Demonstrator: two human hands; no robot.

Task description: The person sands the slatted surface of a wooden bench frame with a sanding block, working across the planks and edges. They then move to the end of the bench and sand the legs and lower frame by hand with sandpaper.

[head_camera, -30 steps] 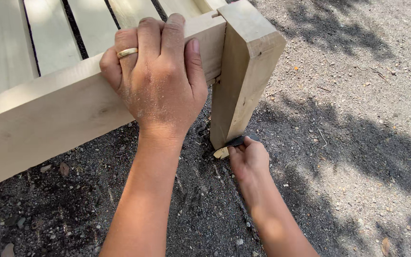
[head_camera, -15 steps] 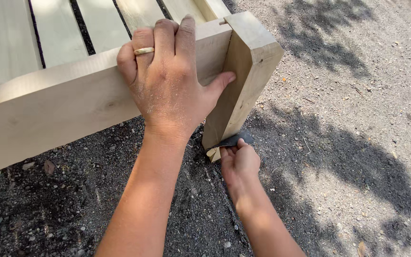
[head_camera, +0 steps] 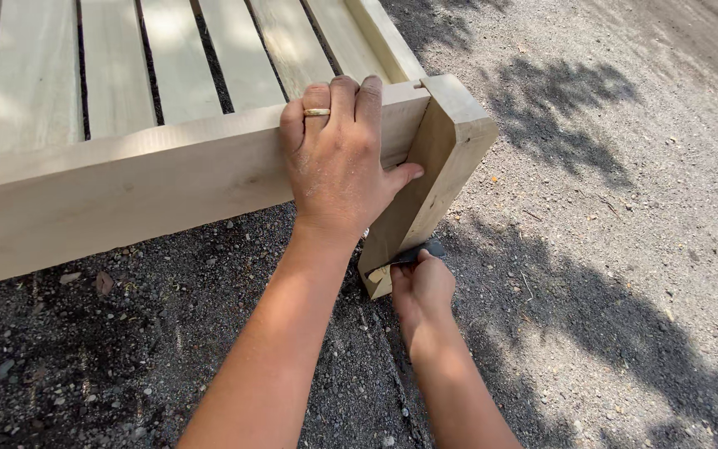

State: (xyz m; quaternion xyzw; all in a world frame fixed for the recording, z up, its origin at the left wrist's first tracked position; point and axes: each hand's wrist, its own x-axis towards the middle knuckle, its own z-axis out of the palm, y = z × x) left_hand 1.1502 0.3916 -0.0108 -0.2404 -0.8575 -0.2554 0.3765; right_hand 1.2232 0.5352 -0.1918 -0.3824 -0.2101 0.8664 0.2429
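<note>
left hand [head_camera: 338,162] lies over the top edge of the pale unfinished wooden side rail [head_camera: 126,191] of a slatted frame, palm on the outer face. its fingers [head_camera: 344,98] are pressed together and hooked over the rail's upper edge; the thumb reaches sideways onto the pale square-section wooden corner leg [head_camera: 425,183]. a gold ring [head_camera: 317,111] sits on one finger. behind the fingers run the pale flat wooden slats [head_camera: 168,58].

right hand [head_camera: 421,287] is low, at the foot of the leg, just above the dark gravel ground [head_camera: 608,249]. its fingers are curled tight and pinching a small dark flat piece [head_camera: 419,252], abrasive sheet or pad by the look, against the bottom end of the leg. cannot tell what the piece is for certain: mostly hidden by the hand. a lighter chipped patch of wood shows just left of those fingers, at the leg's bottom corner.

judgement: step in hand looks like working the lower end of the leg with the dark piece while the left hand steadies the frame, which appears tipped with the leg foot near the ground.

judgement: further work at the foot calls for a firm brace at the rail so the frame does not shift, and a pinch that does not slip, since there is little room between leg end and gravel.
</note>
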